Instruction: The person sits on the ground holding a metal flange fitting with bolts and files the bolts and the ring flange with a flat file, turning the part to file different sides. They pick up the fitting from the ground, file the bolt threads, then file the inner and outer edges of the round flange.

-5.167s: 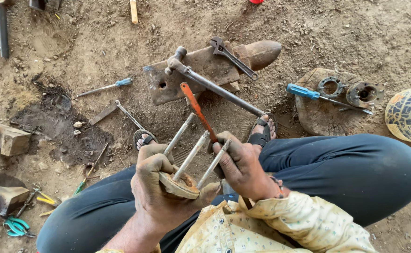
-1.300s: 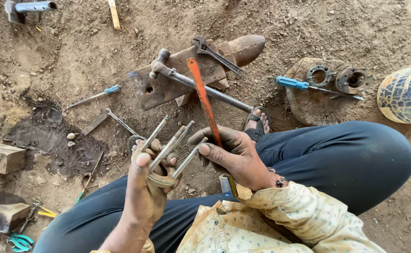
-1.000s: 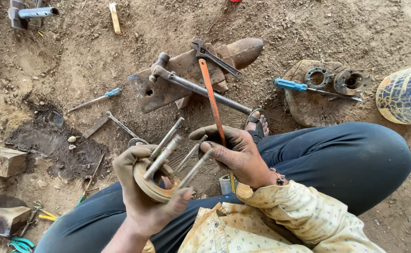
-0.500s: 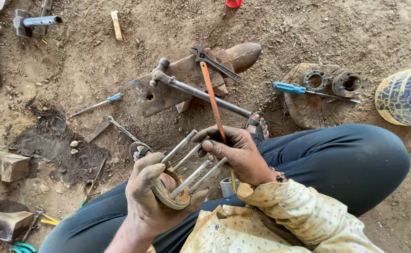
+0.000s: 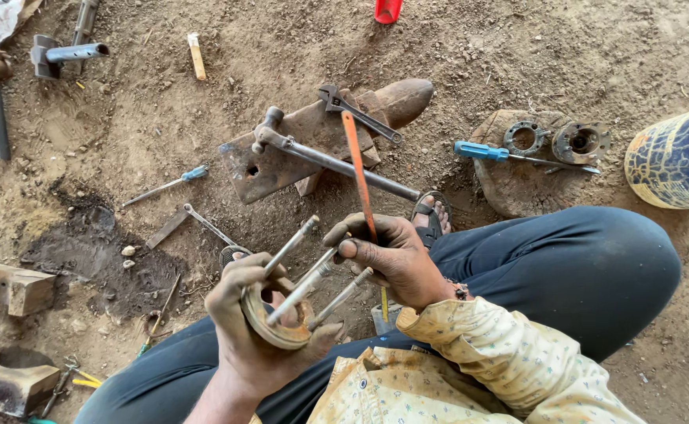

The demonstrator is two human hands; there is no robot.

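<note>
My left hand (image 5: 250, 338) grips a rusty round metal flange (image 5: 275, 331) with three long threaded bolts (image 5: 303, 271) sticking up out of it. My right hand (image 5: 395, 255) holds a thin orange hacksaw blade (image 5: 358, 173) upright and its fingertips touch the ends of the bolts. Both hands are grimy and sit over my crossed legs in dark trousers (image 5: 580, 275). One sandalled foot (image 5: 431, 216) shows just beyond the right hand.
On the dirt ahead lie a flat iron block (image 5: 281, 153) with a long steel bar (image 5: 336, 161) and an adjustable wrench (image 5: 360, 118). A blue screwdriver (image 5: 482, 151) and two round flanges (image 5: 556, 140) rest on a stone to the right. Wooden blocks (image 5: 7, 286) lie left, a painted drum (image 5: 674, 161) far right.
The left hand has kept turning and tilting the flange, so the bolts changed angle. The right hand stayed at the bolt tips with the blade. The view shifted slightly.
</note>
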